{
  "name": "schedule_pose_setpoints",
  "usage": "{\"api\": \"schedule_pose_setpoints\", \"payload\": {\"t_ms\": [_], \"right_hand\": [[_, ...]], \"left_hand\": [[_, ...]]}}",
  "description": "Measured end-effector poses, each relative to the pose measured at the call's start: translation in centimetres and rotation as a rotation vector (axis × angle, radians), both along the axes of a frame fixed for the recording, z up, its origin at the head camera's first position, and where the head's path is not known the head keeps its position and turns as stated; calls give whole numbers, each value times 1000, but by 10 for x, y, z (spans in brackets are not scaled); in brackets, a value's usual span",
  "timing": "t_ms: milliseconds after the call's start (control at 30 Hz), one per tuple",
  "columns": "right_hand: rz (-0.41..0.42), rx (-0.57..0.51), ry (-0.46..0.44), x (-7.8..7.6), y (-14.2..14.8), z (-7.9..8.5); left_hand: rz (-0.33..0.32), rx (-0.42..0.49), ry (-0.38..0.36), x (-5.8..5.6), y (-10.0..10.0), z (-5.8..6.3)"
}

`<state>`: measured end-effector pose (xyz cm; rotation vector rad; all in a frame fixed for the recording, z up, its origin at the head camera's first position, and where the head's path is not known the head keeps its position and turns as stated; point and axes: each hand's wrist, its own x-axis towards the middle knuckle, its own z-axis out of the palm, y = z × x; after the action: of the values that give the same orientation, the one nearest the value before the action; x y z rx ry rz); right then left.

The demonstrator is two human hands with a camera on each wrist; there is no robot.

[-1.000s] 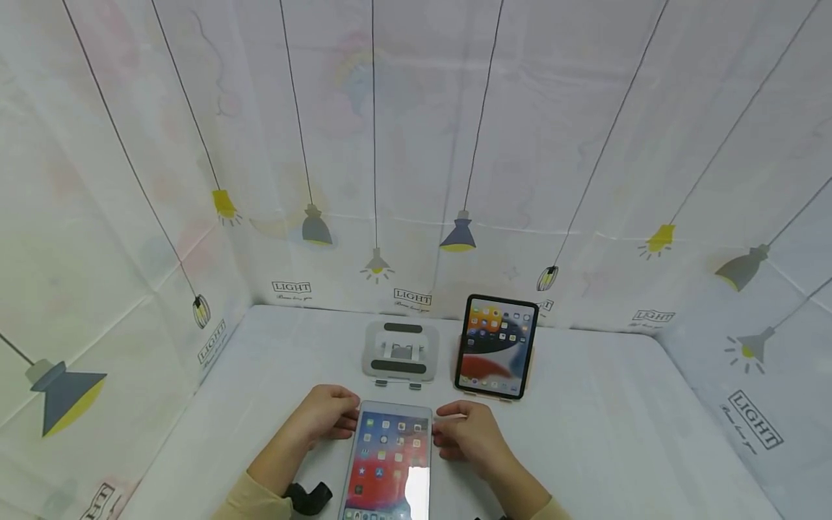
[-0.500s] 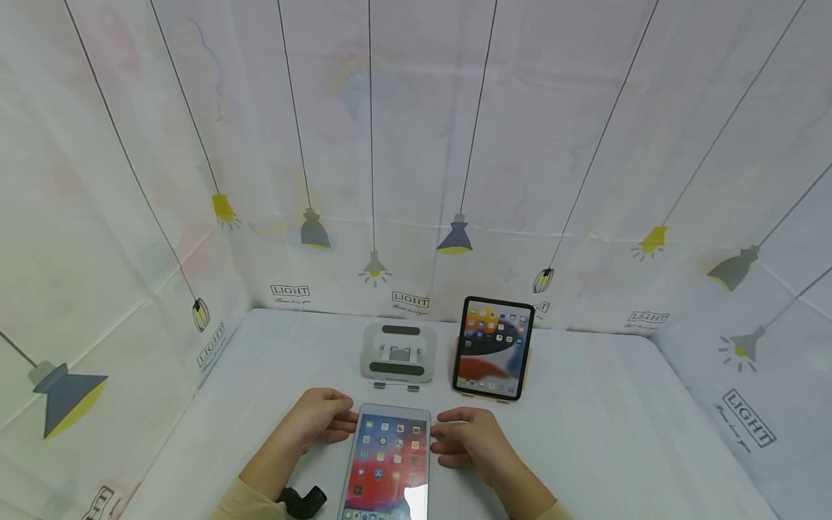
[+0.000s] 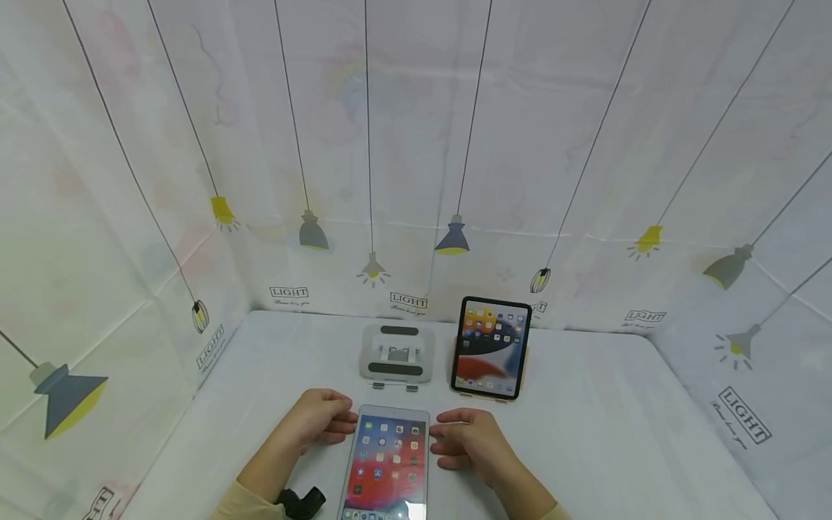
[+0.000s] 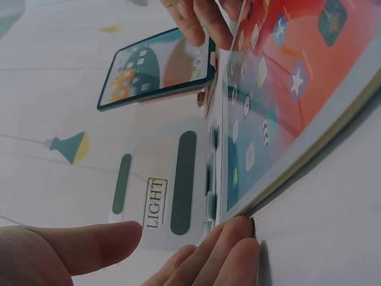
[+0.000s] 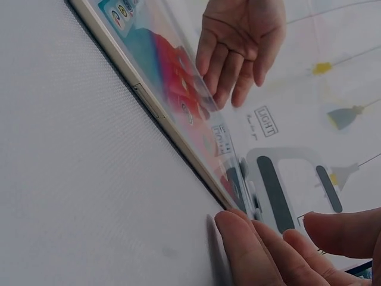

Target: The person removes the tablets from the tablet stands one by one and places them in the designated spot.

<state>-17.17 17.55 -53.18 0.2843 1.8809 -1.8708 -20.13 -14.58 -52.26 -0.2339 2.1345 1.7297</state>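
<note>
A white-framed tablet (image 3: 387, 462) lies face up near the table's front, its lit screen covered in app icons. My left hand (image 3: 318, 417) is at its upper left edge, with fingertips (image 4: 238, 229) right at the corner and the thumb raised apart. On the opposite side my right hand (image 3: 469, 439) has its fingertips (image 5: 231, 223) at the tablet's upper right edge, thumb also lifted away. Both hands have loosely bent fingers, and neither closes round the tablet. Just beyond it sits a light grey tablet stand (image 3: 396, 369) with dark pads and two small front lips.
A black-framed tablet (image 3: 492, 348) leans upright on a pinkish stand at the back right. A black angled object (image 3: 304, 503) is beside my left sleeve. White cloth walls (image 3: 416, 144) printed with hanging lamps enclose the white table (image 3: 598, 412).
The head view has shifted slightly. My right fingers have come a little closer to the tablet's edge; the tablet and both stands have kept their places.
</note>
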Motion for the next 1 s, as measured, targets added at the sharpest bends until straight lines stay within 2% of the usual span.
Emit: {"api": "schedule_pose_setpoints", "payload": {"t_ms": [233, 433, 633, 1000], "right_hand": [[-9, 6, 12, 2, 6, 1], [-28, -3, 10, 2, 15, 4], [-54, -14, 43, 3, 24, 8], [-159, 20, 76, 4, 45, 19]], "left_hand": [[14, -58, 76, 0, 5, 3], [3, -59, 112, -2, 11, 8], [-51, 9, 107, -4, 15, 12], [-157, 146, 71, -4, 23, 19]]}}
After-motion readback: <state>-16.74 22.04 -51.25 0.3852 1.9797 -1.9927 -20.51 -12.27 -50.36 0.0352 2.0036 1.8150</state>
